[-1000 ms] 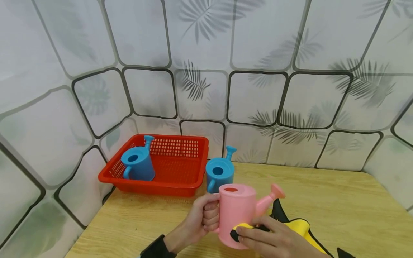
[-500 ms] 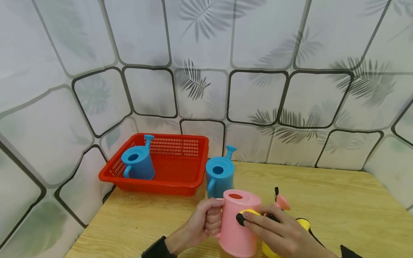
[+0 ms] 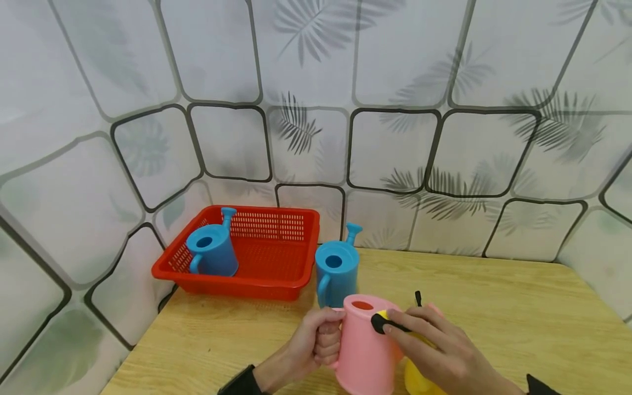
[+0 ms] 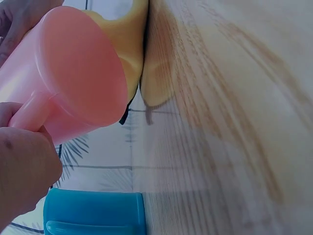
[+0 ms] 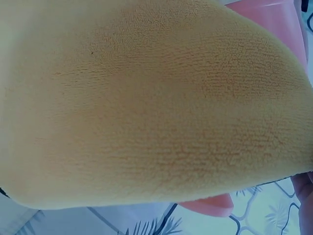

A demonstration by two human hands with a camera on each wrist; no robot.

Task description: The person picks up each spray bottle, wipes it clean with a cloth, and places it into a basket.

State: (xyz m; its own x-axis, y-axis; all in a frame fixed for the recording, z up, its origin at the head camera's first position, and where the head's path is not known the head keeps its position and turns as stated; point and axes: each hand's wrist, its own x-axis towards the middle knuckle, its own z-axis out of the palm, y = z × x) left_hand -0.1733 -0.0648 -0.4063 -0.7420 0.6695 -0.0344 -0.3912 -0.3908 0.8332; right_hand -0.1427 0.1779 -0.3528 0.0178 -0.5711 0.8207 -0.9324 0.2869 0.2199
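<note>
My left hand (image 3: 316, 340) grips the handle of a pink watering can (image 3: 365, 351), its fingers curled round it. The left wrist view shows the can tilted, its base (image 4: 83, 63) facing the camera and raised off the table. My right hand (image 3: 444, 345) holds a yellow cloth (image 3: 418, 381) with black edging against the can's upper side, near the rim. In the right wrist view the fuzzy cloth (image 5: 161, 107) fills most of the picture and hides much of the can. The can's spout is mostly hidden behind my right hand.
A blue watering can (image 3: 337, 274) stands on the wooden table (image 3: 518, 307) just behind the pink one. To its left, a red plastic basket (image 3: 276, 285) holds another blue watering can (image 3: 212, 249). A patterned curtain (image 3: 395, 137) closes off the back and sides.
The pink watering can has come lower and slightly right, nearer to me. My right hand has slid the cloth from low on its side up toward the rim.
</note>
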